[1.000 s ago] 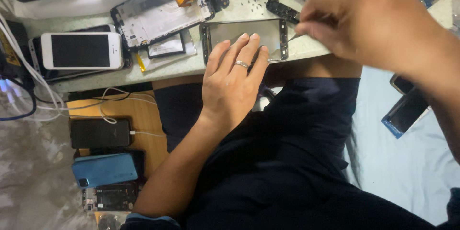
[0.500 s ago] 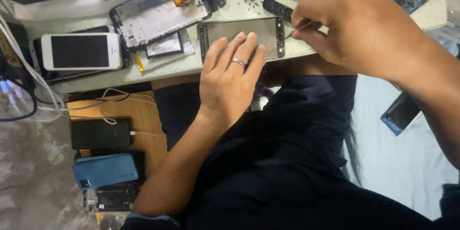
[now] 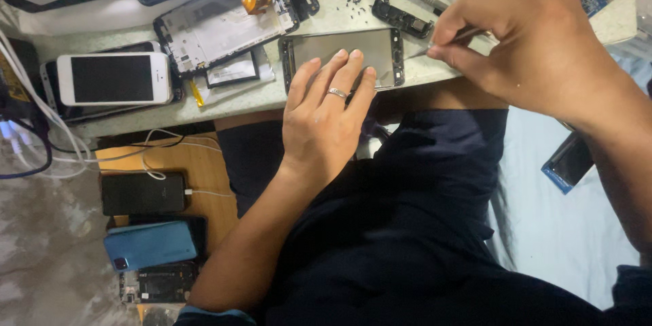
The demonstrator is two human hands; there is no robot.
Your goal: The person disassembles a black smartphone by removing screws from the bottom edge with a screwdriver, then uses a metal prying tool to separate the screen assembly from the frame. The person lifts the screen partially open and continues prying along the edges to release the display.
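Observation:
My left hand, a ring on one finger, lies flat with its fingers spread on a grey phone frame at the near edge of the pale worktop. My right hand is closed around thin metal tweezers, whose tip sits at the frame's right end. A small black part lies just beyond the frame.
A white phone lies at the left, with an opened phone chassis and a battery beside it. Tiny screws are scattered behind the frame. On a wooden stool below rest a black phone, a blue phone and white cables.
My right hand has come down and left with the tweezers until the tip reached the frame's right end. My left hand has stayed flat on the frame.

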